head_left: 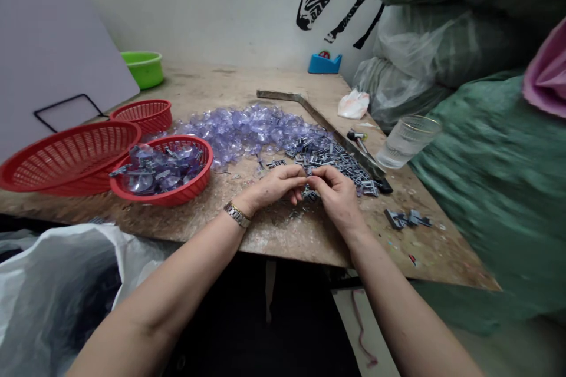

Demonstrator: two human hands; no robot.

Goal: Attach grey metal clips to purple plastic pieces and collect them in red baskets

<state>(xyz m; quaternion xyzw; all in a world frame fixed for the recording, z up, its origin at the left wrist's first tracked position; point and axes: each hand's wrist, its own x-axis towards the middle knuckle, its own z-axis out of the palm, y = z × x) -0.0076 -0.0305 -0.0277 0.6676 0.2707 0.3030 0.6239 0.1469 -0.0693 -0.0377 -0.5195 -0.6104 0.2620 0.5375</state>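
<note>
My left hand (283,184) and my right hand (333,191) meet over the front of the wooden table, fingertips pinched together. Whatever sits between the fingers is too small and too covered to name. Just beyond them spreads a pile of small dark grey plastic clips (338,160). Behind and to the left lies a heap of clear, purple-tinted suction cups (247,129). A red basket (190,193) left of my left hand holds suction cups with grey clips among them (161,171).
Red baskets (71,156) and a green basin (148,70) stand at left. A bent metal strip (318,115) borders the piles. On the right are a glass of water (404,141), a hammer-like tool (360,141) and grey pieces (407,219). Large green sacks (490,188) crowd the table's right edge.
</note>
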